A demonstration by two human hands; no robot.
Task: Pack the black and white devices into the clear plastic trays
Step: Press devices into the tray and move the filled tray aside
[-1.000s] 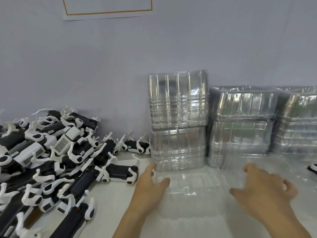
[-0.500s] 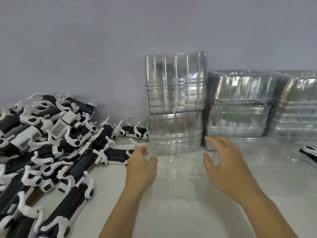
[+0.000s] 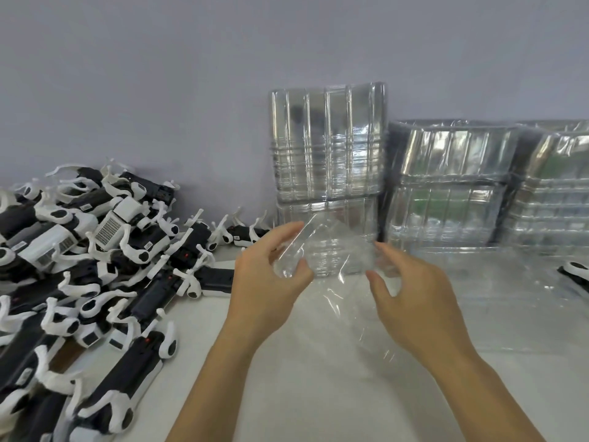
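Lifting above the worktop point(image 3: 318, 393), a clear tray point(image 3: 331, 253) is held between both hands at the centre of the view. The tray is tilted, its far edge raised toward the stacked trays behind it. The left hand point(image 3: 271, 282) grips the tray's left edge, with the thumb and fingers point(image 3: 287, 229) curled round it. The right hand point(image 3: 411, 295) is placed at the tray's right edge, its fingers curled toward the plastic; whether the edge is actually pinched cannot be told, since the tray is transparent and blurred there.

A tall stack point(image 3: 328, 173) of clear trays stands against the wall point(image 3: 191, 90), directly behind the held tray. Two lower stacks are seen to its right: a middle stack point(image 3: 446, 186) just beside it and a right stack point(image 3: 551, 193) at the frame edge. More clear plastic lies flat on the worktop in front of these stacks, its outline being hard to trace.

A pile of devices point(image 3: 95, 266), black with white parts, is heaped on the left of the worktop, well apart from the held tray. A device point(image 3: 242, 236) lies near the base of the tall stack. A single device point(image 3: 573, 272) is partly visible at the far right edge.
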